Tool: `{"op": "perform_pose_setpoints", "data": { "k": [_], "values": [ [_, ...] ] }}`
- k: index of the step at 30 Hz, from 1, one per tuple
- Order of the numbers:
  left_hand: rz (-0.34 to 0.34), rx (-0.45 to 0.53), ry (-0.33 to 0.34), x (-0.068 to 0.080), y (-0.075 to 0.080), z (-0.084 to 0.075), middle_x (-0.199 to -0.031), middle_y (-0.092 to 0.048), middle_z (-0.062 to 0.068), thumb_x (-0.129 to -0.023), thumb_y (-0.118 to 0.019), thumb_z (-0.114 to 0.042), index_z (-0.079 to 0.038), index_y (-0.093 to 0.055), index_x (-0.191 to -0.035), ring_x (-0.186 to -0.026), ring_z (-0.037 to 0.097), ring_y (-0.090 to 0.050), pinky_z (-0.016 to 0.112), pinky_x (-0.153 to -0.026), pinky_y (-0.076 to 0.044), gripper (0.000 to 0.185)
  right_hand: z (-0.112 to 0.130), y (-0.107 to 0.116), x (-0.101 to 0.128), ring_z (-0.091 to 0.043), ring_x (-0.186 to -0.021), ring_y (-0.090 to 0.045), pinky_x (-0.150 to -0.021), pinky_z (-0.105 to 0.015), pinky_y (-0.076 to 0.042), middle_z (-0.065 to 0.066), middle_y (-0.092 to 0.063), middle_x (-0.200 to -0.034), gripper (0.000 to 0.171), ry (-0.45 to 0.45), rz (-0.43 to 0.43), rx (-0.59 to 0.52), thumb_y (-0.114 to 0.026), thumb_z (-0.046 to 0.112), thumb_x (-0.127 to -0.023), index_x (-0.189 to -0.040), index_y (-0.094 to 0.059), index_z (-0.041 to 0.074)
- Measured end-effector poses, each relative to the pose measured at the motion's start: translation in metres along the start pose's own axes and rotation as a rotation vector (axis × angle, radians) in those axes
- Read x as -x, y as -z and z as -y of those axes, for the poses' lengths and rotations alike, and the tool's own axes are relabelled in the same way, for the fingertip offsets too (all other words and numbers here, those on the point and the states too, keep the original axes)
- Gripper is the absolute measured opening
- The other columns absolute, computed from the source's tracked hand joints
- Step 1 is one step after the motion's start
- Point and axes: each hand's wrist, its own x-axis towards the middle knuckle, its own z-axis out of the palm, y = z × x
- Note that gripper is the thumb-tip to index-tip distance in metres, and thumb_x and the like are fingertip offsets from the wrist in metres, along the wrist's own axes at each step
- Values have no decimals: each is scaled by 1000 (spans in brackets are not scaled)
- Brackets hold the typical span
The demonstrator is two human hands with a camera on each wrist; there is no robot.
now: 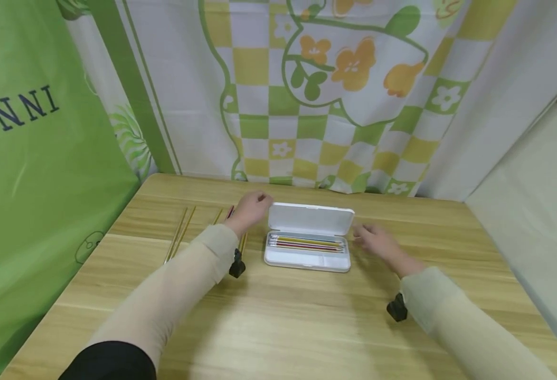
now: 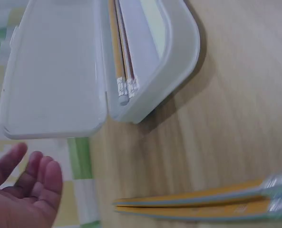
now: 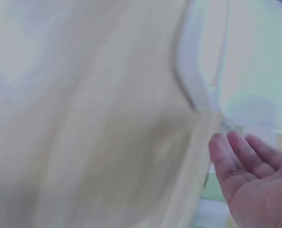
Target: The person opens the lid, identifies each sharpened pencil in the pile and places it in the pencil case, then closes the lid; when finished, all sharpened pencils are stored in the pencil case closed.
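Observation:
A white pencil case (image 1: 302, 259) lies on the table with its hinged lid (image 1: 310, 219) raised. Several pencils (image 1: 307, 243), yellow and dark red among them, lie side by side in its rear part. My left hand (image 1: 251, 210) is at the lid's left end, its fingers loosely bent and holding nothing in the left wrist view. Beside the lid's right end is my right hand (image 1: 378, 244). Its relaxed fingers (image 3: 244, 153) point toward the case's hinge corner, with nothing between them.
Left of the case, two thin pencils (image 1: 179, 232) lie on the wooden table (image 1: 283, 327). More loose pencils (image 2: 193, 202) lie under the left forearm, partly hidden. A patterned curtain (image 1: 283, 105) hangs behind the table, and a green cloth (image 1: 45, 184) hangs along its left side.

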Motion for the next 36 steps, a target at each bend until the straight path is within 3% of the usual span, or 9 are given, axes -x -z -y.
{"op": "perform_pose_setpoints", "data": {
  "k": [3,5,9,13,18,25,28,33,36],
  "values": [
    [38,110,111,0,-2,6,-141,-58,20,-110,-43,-32,1,-53,-146,-132,35,-53,48,-110,-44,50,8,1,-3,-52,-134,-47,-109,-54,-45,-41,-44,-144,72,-65,-42,-284,-34,41,-112,-149,-29,-20],
    [61,175,159,0,-3,8,-145,-54,21,-111,-42,-33,0,-47,-151,-135,37,-50,49,-111,-43,53,11,1,-3,-52,-136,-45,-110,-53,-45,-41,-41,-147,75,-72,-40,-343,-33,44,-111,-153,-24,-19],
    [112,279,245,1,-5,10,-145,-51,24,-112,-39,-37,1,-40,-155,-130,39,-51,49,-110,-45,57,15,-1,-4,-48,-132,-50,-107,-48,-49,-40,-41,-147,75,-85,-38,-361,-31,44,-112,-153,-24,-18],
    [178,352,320,3,-6,9,-143,-50,26,-112,-34,-42,2,-41,-152,-125,39,-52,50,-107,-46,60,16,-3,-6,-40,-124,-55,-104,-42,-51,-38,-41,-147,72,-118,-33,-397,-29,43,-113,-154,-27,-16],
    [253,419,376,5,-6,10,-144,-47,29,-112,-30,-45,3,-41,-149,-132,47,-50,58,-110,-42,61,18,-5,-7,-32,-116,-57,-98,-37,-53,-33,-43,-143,73,-162,-16,-454,-28,47,-112,-155,-28,-12],
    [254,491,396,6,-9,13,-145,-46,30,-113,-29,-40,4,-37,-151,-133,45,-49,58,-113,-39,58,17,-13,-5,-30,-109,-52,-83,-38,-57,-26,-35,-144,77,-286,10,-641,-29,60,-107,-156,-26,0],
    [246,542,382,7,-10,15,-143,-47,29,-113,-32,-35,5,-38,-150,-130,42,-51,52,-112,-42,54,16,-14,-3,-37,-119,-49,-85,-39,-57,-32,-29,-151,76,-276,9,-664,-30,58,-108,-155,-25,-1],
    [264,583,299,13,-9,24,-140,-48,28,-112,-37,-23,10,-43,-143,-128,40,-52,48,-112,-43,45,7,-6,0,-52,-146,-26,-107,-49,-48,-37,-11,-162,73,-144,150,-639,-29,45,-112,-158,-10,-8],
    [296,469,220,20,-6,30,-143,-48,27,-109,-45,-16,12,-46,-142,-130,39,-52,47,-112,-43,43,-4,2,5,-55,-148,-20,-115,-55,-37,-39,-11,-161,68,-21,248,-530,-34,31,-114,-157,-7,-15]
  ]
}}
